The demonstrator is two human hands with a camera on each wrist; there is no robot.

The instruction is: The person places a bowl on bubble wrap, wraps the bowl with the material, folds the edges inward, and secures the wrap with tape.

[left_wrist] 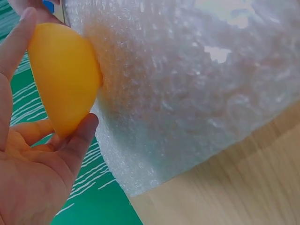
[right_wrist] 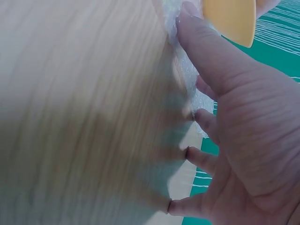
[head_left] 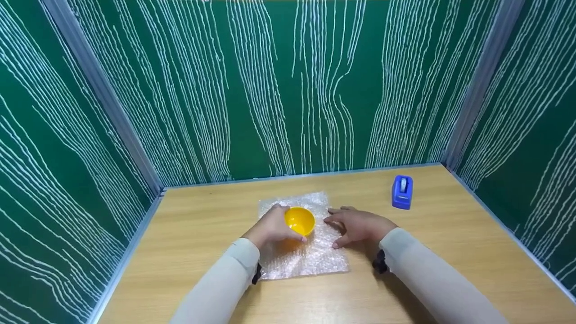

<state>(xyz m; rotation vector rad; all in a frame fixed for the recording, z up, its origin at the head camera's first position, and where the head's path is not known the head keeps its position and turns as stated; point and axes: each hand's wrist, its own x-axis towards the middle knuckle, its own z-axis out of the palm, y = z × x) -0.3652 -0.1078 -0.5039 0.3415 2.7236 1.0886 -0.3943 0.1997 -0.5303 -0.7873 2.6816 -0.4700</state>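
Note:
A yellow bowl sits on a sheet of bubble wrap, its mouth facing up. My left hand holds the bowl at its left side, thumb on the near side and fingers on the far side. In the left wrist view the bowl shows its smooth outer wall between thumb and fingers. At the right edge of the wrap, my right hand has its fingers spread, the fingertips down at the table and the sheet's edge. The right wrist view shows the thumb touching the bubble wrap.
A blue tape dispenser stands at the back right of the wooden table. Green panels with wavy white lines enclose the table at the back and both sides, joined by grey posts.

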